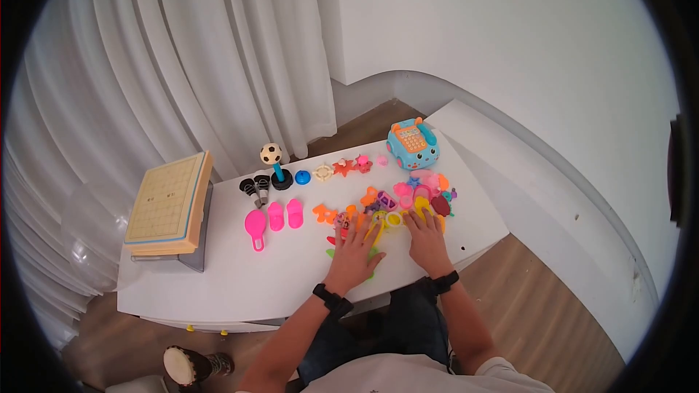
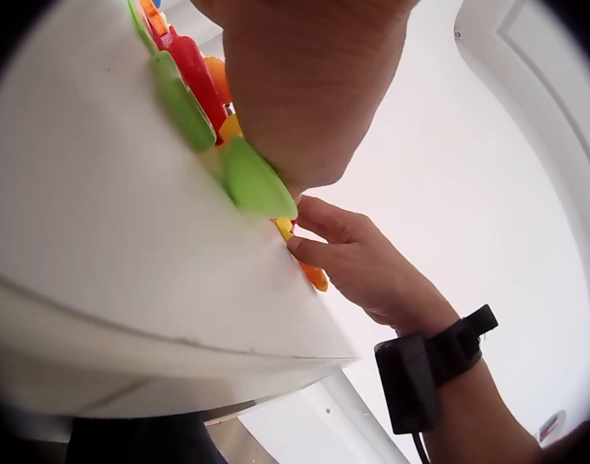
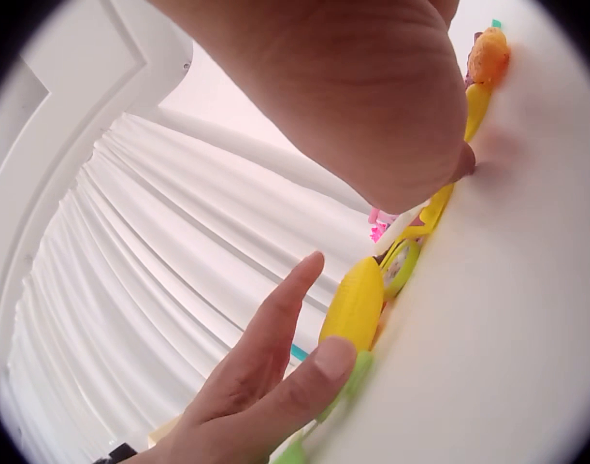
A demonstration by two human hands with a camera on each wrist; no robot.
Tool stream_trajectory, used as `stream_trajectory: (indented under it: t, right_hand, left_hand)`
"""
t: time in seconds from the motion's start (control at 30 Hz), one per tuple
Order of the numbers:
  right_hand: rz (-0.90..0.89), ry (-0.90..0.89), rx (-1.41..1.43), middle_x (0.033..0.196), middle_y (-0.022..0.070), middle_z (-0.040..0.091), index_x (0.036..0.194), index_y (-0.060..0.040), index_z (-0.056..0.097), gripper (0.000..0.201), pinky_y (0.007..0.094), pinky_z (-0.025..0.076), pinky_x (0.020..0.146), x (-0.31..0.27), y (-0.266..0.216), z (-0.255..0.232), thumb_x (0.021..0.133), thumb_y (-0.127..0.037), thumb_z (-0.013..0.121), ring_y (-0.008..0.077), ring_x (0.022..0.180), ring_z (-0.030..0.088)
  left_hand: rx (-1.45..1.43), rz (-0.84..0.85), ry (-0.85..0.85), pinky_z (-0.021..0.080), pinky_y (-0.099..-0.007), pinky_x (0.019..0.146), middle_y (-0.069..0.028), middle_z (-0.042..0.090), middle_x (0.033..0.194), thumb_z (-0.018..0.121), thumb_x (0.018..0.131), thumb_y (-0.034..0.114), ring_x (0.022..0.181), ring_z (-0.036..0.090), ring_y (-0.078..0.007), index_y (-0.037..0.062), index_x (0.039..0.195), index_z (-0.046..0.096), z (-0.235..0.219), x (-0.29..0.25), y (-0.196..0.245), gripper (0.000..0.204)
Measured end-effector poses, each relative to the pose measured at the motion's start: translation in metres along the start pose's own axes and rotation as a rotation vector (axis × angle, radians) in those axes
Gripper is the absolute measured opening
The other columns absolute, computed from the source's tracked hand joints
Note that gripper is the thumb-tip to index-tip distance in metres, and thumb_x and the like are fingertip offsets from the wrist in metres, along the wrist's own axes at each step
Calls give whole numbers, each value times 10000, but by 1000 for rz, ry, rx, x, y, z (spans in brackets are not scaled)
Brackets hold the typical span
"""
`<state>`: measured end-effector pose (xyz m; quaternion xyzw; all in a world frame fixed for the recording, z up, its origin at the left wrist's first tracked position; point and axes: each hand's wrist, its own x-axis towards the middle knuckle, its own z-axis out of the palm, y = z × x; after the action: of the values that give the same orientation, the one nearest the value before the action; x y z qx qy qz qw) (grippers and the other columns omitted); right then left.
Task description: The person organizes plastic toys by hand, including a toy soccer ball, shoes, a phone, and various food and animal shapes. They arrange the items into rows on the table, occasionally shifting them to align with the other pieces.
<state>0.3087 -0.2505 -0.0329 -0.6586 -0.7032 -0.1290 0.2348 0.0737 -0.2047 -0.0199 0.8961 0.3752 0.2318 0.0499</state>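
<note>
Both hands are over a spread of small plastic toys at the right part of the white table (image 1: 218, 284). My left hand (image 1: 351, 258) has its fingers spread over the pile, with green toy pieces (image 2: 261, 184) under and beside it. In the right wrist view its thumb is right at a yellow, ridged, corn-like toy (image 3: 356, 304). My right hand (image 1: 428, 244) lies over yellow pieces (image 1: 422, 206) with its fingers extended. Seen from the left wrist, its fingertips are at a yellow and orange toy (image 2: 314, 275). The palms hide part of the pile.
Behind stand a blue toy telephone (image 1: 413, 144) and a football on a stand (image 1: 271, 153). Left of the pile lie a pink toy paddle (image 1: 255, 227) and pink slippers (image 1: 276, 216). A board box (image 1: 166, 200) rests at the table's left end; a small drum (image 1: 180, 365) is on the floor.
</note>
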Motion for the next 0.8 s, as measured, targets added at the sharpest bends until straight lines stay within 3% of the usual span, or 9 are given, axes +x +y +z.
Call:
stream_trajectory:
  t: [0.07, 0.2, 0.4, 0.5, 0.57, 0.7, 0.8]
  right_hand:
    - [43, -49, 62, 1514, 182, 600, 1430, -24, 624, 579, 571, 359, 1226, -1, -7, -3, 853, 16, 631, 436, 1480, 457]
    - [51, -112, 65, 1499, 177, 603, 1398, -3, 627, 513, 576, 341, 1233, -6, -17, -15, 885, -13, 639, 419, 1486, 459]
    - [-14, -20, 101, 1331, 218, 674, 1260, 22, 663, 372, 540, 407, 1182, -16, -17, -16, 892, -28, 673, 408, 1424, 527]
    - [73, -66, 217, 1262, 209, 716, 1226, 13, 656, 350, 490, 462, 1145, -13, -20, -22, 895, -59, 746, 404, 1341, 593]
    - [121, -69, 268, 1121, 200, 733, 1142, -1, 661, 299, 479, 513, 1034, -11, -19, -21, 855, -48, 731, 384, 1180, 665]
    - [240, -111, 211, 1050, 203, 724, 1167, 0, 646, 342, 485, 539, 958, -11, -23, -19, 841, -53, 735, 391, 1059, 684]
    - [249, 7, 215, 1042, 217, 714, 1213, 5, 630, 407, 505, 541, 930, -13, -22, -11, 825, -64, 734, 409, 1015, 676]
  left_hand:
    - [31, 96, -64, 122, -718, 1281, -133, 291, 1768, 646, 1045, 478, 1667, 149, -394, 123, 1661, 412, 4, 3, 4, 748]
    - [11, 125, -81, 128, -734, 1273, -98, 303, 1769, 630, 1056, 467, 1666, 172, -366, 138, 1655, 432, 11, 12, 9, 711]
    - [120, 93, -58, 171, -752, 1253, -110, 466, 1671, 639, 1053, 435, 1617, 311, -354, 67, 1543, 545, 26, 18, 11, 620]
    - [121, 72, -55, 177, -754, 1250, -109, 540, 1605, 664, 1038, 399, 1591, 363, -344, 41, 1459, 606, 24, 18, 12, 555]
    - [95, 52, -40, 165, -758, 1251, -114, 551, 1591, 687, 1022, 367, 1588, 370, -341, 41, 1397, 648, 24, 18, 13, 498]
    - [93, 37, -52, 156, -759, 1253, -123, 548, 1591, 696, 1014, 357, 1588, 370, -338, 39, 1379, 658, 26, 16, 12, 485]
    - [83, 33, -58, 135, -780, 1244, -131, 540, 1598, 701, 1010, 356, 1591, 364, -340, 33, 1366, 663, 28, 16, 12, 482]
